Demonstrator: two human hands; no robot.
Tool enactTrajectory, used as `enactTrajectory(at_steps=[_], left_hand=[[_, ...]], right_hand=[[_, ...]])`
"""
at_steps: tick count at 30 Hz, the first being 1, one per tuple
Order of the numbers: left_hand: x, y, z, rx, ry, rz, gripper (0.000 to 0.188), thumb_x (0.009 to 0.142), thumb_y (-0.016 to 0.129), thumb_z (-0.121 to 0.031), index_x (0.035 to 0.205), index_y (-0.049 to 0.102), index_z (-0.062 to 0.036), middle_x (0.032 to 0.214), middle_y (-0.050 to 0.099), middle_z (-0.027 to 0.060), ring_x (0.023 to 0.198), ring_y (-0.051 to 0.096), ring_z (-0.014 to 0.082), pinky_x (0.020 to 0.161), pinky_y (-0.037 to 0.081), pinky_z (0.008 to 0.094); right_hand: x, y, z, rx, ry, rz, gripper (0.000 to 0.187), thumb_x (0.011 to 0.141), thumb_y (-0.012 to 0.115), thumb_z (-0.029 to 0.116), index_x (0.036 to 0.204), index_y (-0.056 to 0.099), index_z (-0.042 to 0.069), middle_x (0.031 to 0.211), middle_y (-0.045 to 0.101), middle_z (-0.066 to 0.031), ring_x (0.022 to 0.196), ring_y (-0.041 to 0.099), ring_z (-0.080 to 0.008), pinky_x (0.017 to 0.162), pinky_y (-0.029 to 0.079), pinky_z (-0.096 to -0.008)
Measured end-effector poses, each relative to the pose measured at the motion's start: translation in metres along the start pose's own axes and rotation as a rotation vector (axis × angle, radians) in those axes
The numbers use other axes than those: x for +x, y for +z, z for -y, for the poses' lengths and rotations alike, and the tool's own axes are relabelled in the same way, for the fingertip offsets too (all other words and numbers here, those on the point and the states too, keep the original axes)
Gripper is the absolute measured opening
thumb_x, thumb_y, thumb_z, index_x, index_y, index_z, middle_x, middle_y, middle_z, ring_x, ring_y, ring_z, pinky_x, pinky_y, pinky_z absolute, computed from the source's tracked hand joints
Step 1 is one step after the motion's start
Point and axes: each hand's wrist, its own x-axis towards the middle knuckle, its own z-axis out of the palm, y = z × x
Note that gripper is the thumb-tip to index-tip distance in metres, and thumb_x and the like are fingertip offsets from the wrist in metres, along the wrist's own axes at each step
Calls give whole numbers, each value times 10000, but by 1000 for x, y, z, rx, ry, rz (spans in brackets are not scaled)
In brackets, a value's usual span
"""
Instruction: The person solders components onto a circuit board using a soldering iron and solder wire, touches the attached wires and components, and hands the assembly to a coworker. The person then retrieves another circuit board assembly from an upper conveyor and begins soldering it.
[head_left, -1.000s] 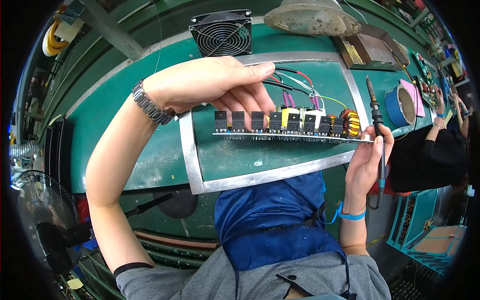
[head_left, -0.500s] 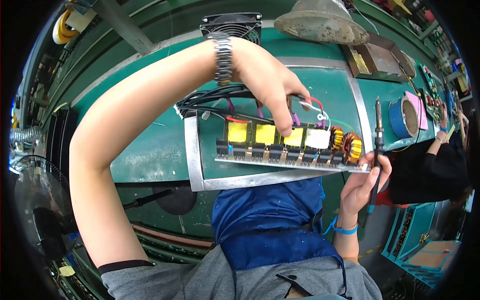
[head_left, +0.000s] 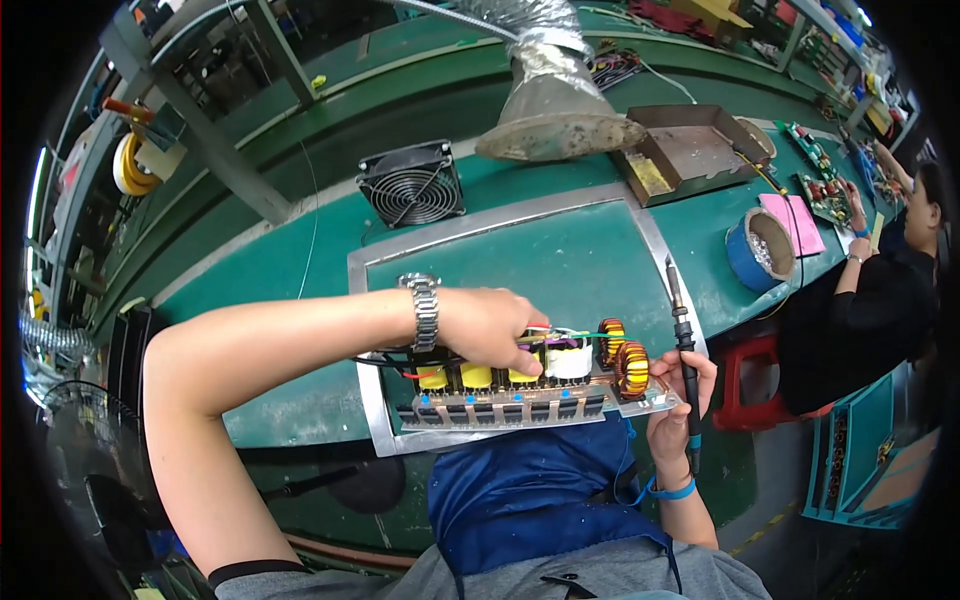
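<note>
A long circuit board [head_left: 500,412] is held over the near edge of the bench. Along it stand yellow-wrapped transformers [head_left: 477,375], a white-topped one [head_left: 570,363] and copper-wound ring coils [head_left: 632,370]. My left hand [head_left: 485,328] reaches across the top, its fingers curled down on the board and its wires; the fingertips are partly hidden. The board's right end is pinched by my right hand [head_left: 666,430], which also holds a soldering iron [head_left: 684,335] upright, tip pointing away. Black wires [head_left: 385,359] show beneath my left wrist.
A metal frame [head_left: 500,208] lies on the green bench. Farther back are a fan [head_left: 412,188], a fume hood [head_left: 560,120] and a metal tray [head_left: 690,150]. At right stand a blue round tub [head_left: 755,255], a pink pad [head_left: 795,222] and a co-worker [head_left: 860,310] handling circuit boards.
The view has tilted up, showing more of the bench's far side. The board has come nearer me and tipped, showing more of its front row of parts. Both hands stay on it.
</note>
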Motion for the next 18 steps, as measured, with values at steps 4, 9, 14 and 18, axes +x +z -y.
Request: enactTrajectory(at_steps=[4, 9, 14, 18], left_hand=[[-1, 5, 14, -208, 30, 33, 505, 899, 657, -446, 1169, 593, -25, 959, 705, 128, 866, 666, 196, 771, 517, 350], [-49, 6, -6, -512, 47, -10, 444, 945, 632, -357, 1225, 575, -17, 976, 661, 12, 871, 536, 52, 772, 484, 269], [-119, 5, -47, -834, -124, -272, 472, 911, 692, -227, 1285, 537, 15, 1076, 633, -1, 961, 528, 57, 873, 455, 253], [-167, 31, -22, -1181, -144, -675, 539, 808, 738, -64, 1296, 517, -4, 1066, 602, 3, 985, 550, 84, 880, 460, 234]], right_hand=[[4, 2, 8, -16, 57, -10, 813, 805, 633, 662, 1247, 415, 16, 1097, 519, -105, 1002, 558, -185, 926, 476, -369], [25, -1, 11, 93, -91, -69, 712, 922, 525, 594, 1258, 429, -26, 1140, 531, -146, 996, 587, -206, 996, 445, -421], [31, 10, 15, 125, -23, -48, 627, 953, 536, 516, 1255, 447, -26, 1108, 534, -132, 961, 572, -186, 980, 449, -404], [30, 13, 3, 60, 34, -29, 483, 987, 520, 391, 1236, 492, -22, 1085, 548, -118, 934, 575, -163, 925, 472, -363]])
